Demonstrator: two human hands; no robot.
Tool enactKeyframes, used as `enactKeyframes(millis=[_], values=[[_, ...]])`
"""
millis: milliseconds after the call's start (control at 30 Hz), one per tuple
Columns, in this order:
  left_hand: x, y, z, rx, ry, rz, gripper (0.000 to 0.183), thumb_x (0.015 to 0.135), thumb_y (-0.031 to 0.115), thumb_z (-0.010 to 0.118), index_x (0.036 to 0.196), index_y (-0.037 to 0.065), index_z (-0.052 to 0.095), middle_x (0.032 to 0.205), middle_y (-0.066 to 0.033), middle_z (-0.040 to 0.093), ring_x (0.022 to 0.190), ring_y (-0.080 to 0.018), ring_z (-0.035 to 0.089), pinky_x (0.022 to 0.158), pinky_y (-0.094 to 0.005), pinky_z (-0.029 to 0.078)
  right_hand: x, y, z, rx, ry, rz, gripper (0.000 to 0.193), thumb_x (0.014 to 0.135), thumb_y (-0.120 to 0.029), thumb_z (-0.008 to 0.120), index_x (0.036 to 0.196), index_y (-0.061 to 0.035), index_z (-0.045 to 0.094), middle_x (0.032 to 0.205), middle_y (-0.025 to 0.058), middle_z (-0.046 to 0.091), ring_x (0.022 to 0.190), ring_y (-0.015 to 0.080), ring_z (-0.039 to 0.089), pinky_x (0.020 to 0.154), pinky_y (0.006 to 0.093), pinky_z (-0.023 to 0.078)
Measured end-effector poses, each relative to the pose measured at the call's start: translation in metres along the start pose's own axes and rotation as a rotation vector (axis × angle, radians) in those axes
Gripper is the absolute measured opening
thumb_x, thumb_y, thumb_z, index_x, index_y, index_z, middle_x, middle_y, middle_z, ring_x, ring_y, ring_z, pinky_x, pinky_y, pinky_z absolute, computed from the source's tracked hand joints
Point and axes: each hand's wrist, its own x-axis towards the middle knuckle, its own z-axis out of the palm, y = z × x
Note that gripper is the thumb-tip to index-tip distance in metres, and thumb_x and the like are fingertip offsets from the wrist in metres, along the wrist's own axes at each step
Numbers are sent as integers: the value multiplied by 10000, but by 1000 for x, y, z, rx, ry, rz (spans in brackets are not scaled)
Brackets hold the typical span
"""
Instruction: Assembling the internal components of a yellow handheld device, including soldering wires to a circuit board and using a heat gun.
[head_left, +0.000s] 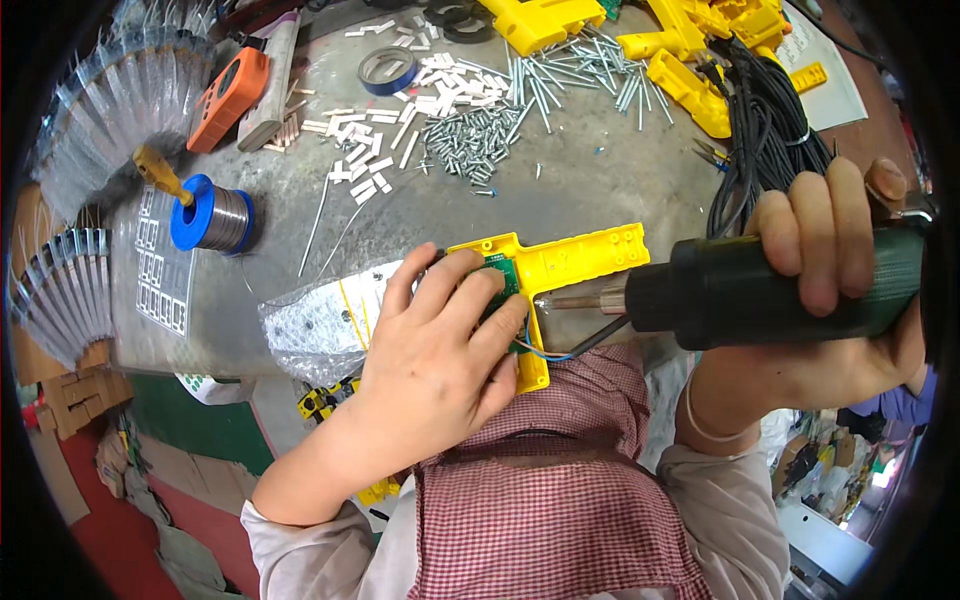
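Observation:
My left hand lies over a yellow plastic housing half, its fingers bent onto the green circuit board inside and covering much of it. My right hand wraps round a dark green and black electric screwdriver, held sideways. The driver's metal bit points left, its tip at the housing's right wall; I cannot tell if it touches a screw. Blue and pale wires run from the board to a black cable. A bubble-wrapped white part sits left of the housing.
Small screws, long screws and white strips lie in piles at the back. A solder spool and an orange meter stand left. Yellow housings and coiled black cables crowd the back right.

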Motion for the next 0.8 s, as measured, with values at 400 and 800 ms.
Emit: enactKeyframes(millis=[400,800], values=[[-10,-17,-5,-47,41,30,885,753,456,699,1454,16,387,1221,-126,623,1214,-308,531,1058,-521,332,-22,45,21,-212,-4,20,672,883,-484,581,1333,-15,409,797,16,470,639,118,472,644,294,401],[-10,-19,2,-173,171,6,981,664,317,768,1471,-29,331,1146,-122,630,1110,-303,564,981,-478,397,-25,59,20,-343,-179,37,668,882,-536,576,1304,-37,435,800,35,505,638,132,511,648,298,435]])
